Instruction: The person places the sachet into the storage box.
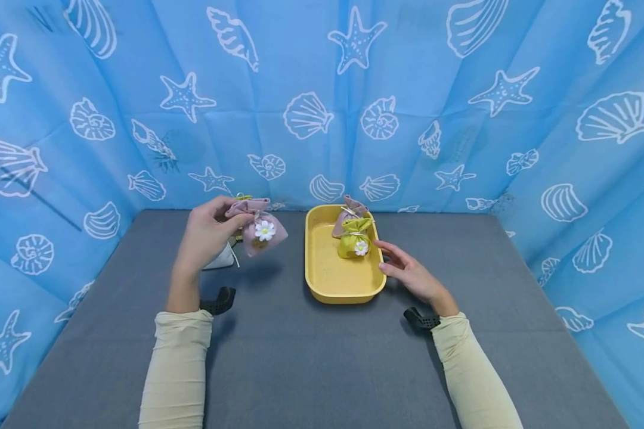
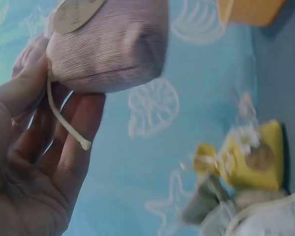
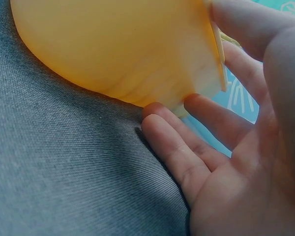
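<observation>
My left hand point(image 1: 206, 232) holds a pink drawstring pouch point(image 1: 260, 229) with a white daisy by its gathered neck, lifted above the grey table left of the yellow tray point(image 1: 327, 280). In the left wrist view the pink pouch point(image 2: 108, 46) hangs from my fingers point(image 2: 73, 128), cord dangling. Inside the tray sit a green pouch point(image 1: 354, 238) with a daisy and another pink pouch point(image 1: 346, 217) behind it. My right hand point(image 1: 408, 271) rests with straight fingers against the tray's right side; in the right wrist view its fingertips point(image 3: 162, 125) touch the tray wall point(image 3: 118, 49).
More pouches lie on the table behind my left hand: a white one point(image 1: 222, 259), and in the left wrist view a yellow one point(image 2: 250, 157) and a grey-green one point(image 2: 204, 201). Blue seashell cloth point(image 1: 322, 101) walls the grey table point(image 1: 322, 357) on three sides.
</observation>
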Tool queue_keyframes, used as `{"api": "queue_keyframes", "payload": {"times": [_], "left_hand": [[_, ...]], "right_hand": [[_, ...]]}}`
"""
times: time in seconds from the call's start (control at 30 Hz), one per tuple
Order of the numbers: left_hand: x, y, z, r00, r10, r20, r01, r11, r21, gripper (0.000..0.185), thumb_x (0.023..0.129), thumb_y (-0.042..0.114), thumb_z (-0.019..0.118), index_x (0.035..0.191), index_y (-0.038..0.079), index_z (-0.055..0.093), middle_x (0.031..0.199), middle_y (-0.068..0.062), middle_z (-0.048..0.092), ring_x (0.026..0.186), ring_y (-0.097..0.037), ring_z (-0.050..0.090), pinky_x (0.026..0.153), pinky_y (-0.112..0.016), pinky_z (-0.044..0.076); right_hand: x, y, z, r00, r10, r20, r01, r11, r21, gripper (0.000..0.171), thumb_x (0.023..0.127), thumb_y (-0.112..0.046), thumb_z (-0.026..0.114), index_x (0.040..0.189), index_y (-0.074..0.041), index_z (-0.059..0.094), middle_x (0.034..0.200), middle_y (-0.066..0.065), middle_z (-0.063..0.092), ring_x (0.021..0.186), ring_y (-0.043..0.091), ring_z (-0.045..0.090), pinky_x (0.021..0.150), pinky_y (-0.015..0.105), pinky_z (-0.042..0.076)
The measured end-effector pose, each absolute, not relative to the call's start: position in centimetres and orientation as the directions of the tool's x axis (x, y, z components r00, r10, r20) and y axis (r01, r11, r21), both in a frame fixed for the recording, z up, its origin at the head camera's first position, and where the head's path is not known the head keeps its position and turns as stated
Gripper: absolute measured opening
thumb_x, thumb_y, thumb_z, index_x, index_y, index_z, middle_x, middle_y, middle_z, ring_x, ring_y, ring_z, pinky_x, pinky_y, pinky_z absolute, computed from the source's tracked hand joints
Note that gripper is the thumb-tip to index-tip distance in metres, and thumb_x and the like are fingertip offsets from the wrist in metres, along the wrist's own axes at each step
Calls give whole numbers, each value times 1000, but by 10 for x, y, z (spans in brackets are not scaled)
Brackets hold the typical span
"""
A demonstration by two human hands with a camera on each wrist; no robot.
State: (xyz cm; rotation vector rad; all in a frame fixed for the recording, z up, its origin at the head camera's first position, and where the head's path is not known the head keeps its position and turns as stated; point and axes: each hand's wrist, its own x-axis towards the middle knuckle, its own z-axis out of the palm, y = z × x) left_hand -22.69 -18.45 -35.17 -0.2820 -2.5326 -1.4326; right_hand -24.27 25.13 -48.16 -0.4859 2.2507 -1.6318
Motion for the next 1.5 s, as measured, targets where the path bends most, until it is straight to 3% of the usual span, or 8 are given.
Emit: {"api": "queue_keyframes", "payload": {"times": [0.47, 0.7, 1.0, 1.27, 1.5], "left_hand": [[-242, -119, -317, -929, 178, 324, 370, 437, 820, 26, 94, 26, 76, 114, 10, 71, 101, -9, 72, 87, -19, 70, 72, -31, 63], [-252, -86, -316, -895, 300, 330, 441, 492, 751, 21, 95, 27, 74, 109, 12, 71, 94, -6, 73, 77, -17, 67, 64, -30, 54], [-263, -50, -319, -897, 424, 124, 379, 592, 711, 18, 99, 29, 69, 112, 17, 69, 98, -1, 71, 82, -16, 66, 67, -29, 55], [-271, -24, -334, -837, 546, -39, 377, 627, 681, 19, 104, 27, 61, 116, 13, 60, 92, -7, 61, 77, -18, 63, 64, -28, 52], [-276, -1, -343, -788, 598, -148, 407, 686, 603, 16, 104, 21, 60, 114, 10, 57, 86, -3, 58, 66, -12, 56, 59, -24, 45]], "right_hand": [[-246, 251, -480, -890, -454, -50, -98, 297, -950, 60, 107, -22, 54, 161, -16, 29, 170, 12, 22, 158, 41, 16, 126, 62, 18], [-246, 251, -482, -893, -447, -54, -98, 309, -946, 60, 107, -21, 54, 161, -16, 30, 170, 12, 23, 158, 41, 17, 126, 62, 18], [-245, 251, -482, -893, -447, -58, -97, 315, -944, 61, 107, -20, 53, 162, -16, 27, 171, 13, 21, 158, 42, 17, 126, 63, 17], [-245, 252, -482, -885, -460, -69, -87, 308, -947, 67, 107, -23, 53, 165, -24, 19, 171, 15, 19, 157, 42, 19, 123, 65, 24], [-244, 253, -482, -883, -467, -51, -87, 269, -959, 68, 106, -25, 55, 164, -17, 19, 171, 16, 18, 157, 42, 19, 123, 63, 24]]}}
